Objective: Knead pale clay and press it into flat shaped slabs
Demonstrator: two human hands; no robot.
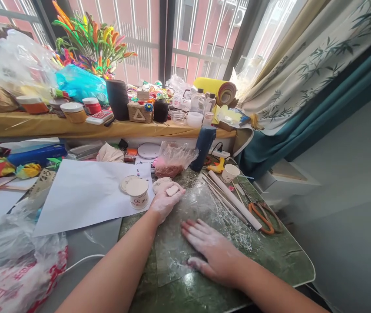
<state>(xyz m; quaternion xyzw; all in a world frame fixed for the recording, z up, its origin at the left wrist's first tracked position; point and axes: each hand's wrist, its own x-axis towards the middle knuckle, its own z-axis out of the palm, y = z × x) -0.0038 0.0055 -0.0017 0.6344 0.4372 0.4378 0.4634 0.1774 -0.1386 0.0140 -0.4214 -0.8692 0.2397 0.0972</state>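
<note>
White-flecked green tabletop [279,250] | left hand [165,201] gripping white piece [172,190] — hold lightly, sparing its shape | right hand [213,252] flat on clear sheet [169,256], gripping nothing — press evenly

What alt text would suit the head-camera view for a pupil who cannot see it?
A person's left hand holds a small white piece; the right hand lies flat on a clear sheet on a cluttered table. Both hands have white residue. A pale rod and scissors lie farther right.
</note>
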